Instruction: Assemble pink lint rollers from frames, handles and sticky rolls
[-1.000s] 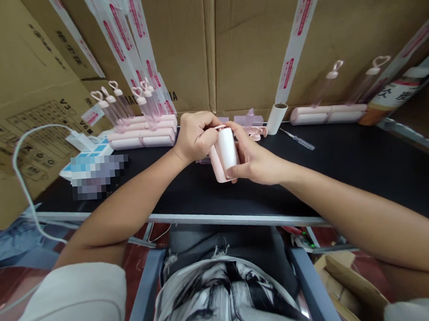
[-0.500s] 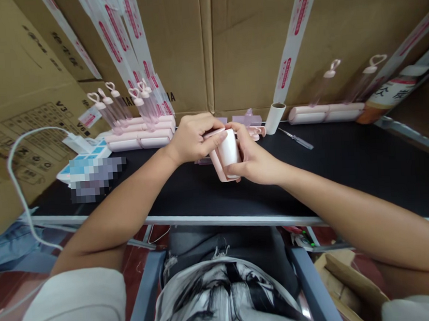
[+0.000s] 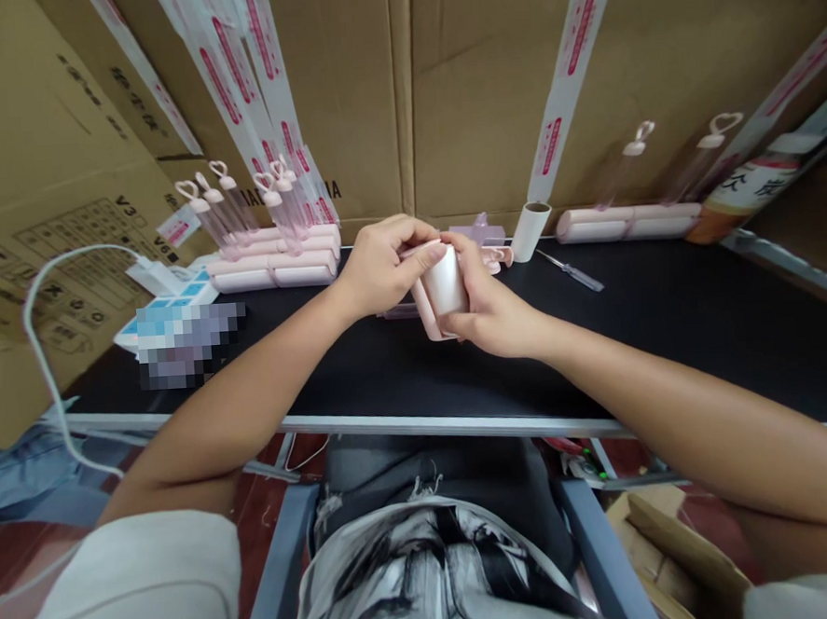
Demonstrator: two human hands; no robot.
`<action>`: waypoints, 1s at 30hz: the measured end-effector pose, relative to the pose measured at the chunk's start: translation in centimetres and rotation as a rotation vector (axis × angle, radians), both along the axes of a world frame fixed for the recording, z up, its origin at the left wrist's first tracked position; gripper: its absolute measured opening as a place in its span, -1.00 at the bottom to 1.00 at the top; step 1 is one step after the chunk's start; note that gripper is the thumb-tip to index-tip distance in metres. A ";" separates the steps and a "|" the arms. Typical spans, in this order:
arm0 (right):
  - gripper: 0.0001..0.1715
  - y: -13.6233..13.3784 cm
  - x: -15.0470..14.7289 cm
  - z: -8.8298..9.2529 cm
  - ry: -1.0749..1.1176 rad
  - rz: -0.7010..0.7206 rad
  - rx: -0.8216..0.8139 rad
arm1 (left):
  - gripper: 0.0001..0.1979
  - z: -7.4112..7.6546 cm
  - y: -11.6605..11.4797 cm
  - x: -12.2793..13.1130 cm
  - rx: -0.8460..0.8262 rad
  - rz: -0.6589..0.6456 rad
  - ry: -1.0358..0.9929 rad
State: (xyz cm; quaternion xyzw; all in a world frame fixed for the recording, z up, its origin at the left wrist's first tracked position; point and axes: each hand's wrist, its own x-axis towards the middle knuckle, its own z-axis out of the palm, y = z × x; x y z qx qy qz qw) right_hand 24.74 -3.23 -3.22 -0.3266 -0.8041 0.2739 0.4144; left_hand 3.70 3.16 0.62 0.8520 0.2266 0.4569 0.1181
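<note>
Both my hands hold one pink lint roller with a white roll [image 3: 446, 287] above the black table [image 3: 666, 322]. My right hand [image 3: 492, 307] wraps round the white roll from the right and below. My left hand [image 3: 381, 263] pinches the pink cover at the roller's top end, fingers closed. A loose white paper roll [image 3: 532, 230] stands tilted just behind my right hand.
Finished pink rollers with heart-topped clear handles are stacked at back left [image 3: 274, 257] and lie at back right [image 3: 629, 222]. A screwdriver [image 3: 571, 270] lies on the table. A white power strip and cable [image 3: 151, 274] sit at left. Cardboard boxes [image 3: 476, 81] wall the back.
My hands have turned the roller slightly and drawn it closer together; my left fingers moved from the thin end piece onto the pink cover.
</note>
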 end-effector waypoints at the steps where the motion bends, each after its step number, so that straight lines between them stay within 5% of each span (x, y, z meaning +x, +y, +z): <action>1: 0.27 0.3 0.1 -0.2 -0.017 0.005 0.067 | -0.42 0.2 0.1 -0.2 -0.046 -0.036 -0.024; 8: 0.22 1.0 0.1 -1.4 -0.057 -0.018 0.312 | -0.22 0.3 0.6 -0.4 -0.177 -0.215 -0.175; 19: 0.31 1.1 0.3 -2.2 -0.124 0.033 0.327 | -0.20 0.0 -0.4 0.1 -0.375 -0.312 -0.187; 24: 0.33 0.9 0.1 -2.0 0.032 0.120 0.178 | -0.19 -0.3 -0.3 0.2 -0.471 -0.381 -0.266; 30: 0.22 -0.2 -0.5 -0.3 0.502 0.217 -0.307 | -0.23 -1.5 -0.7 1.4 -0.850 -0.513 -0.420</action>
